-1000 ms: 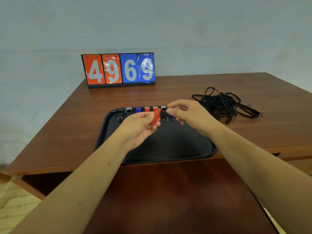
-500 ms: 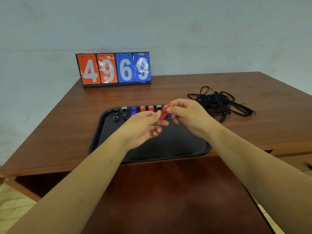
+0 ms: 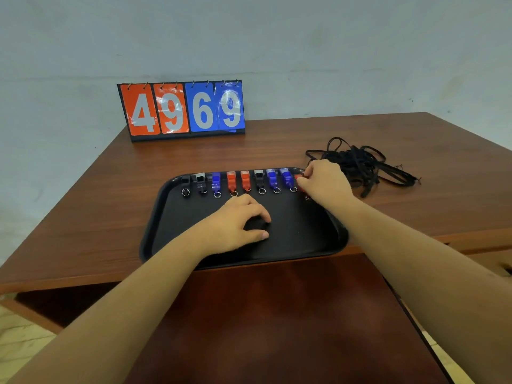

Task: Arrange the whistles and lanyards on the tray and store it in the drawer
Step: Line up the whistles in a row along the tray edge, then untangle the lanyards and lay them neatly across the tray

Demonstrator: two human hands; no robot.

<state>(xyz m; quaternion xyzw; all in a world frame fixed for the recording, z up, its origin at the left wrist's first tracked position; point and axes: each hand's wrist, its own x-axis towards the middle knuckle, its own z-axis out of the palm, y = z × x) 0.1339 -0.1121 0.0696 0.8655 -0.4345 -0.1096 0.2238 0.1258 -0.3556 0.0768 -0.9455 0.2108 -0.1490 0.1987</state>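
We judge the red whistle (image 3: 298, 177) light, hard and slick, best pinched by its sides. Our right hand (image 3: 324, 184) pinches it at the right end of the row on the tray (image 3: 155, 231). Our left hand (image 3: 235, 223) rests there loosely curled, holding nothing. Half a second ago both hands held the whistle above the tray.

Pale grey-blue wall (image 3: 304, 37) behind, plain w/ faint scuffs. Reddish-brown wood worktop (image 3: 277, 139) set against it. Flip scoreboard (image 3: 182, 109) reading 4969 stands at back-left, glare on cards. Darker brown panel (image 3: 277, 314) lower, in front. Light floor (image 3: 22, 336) at bottom-left.
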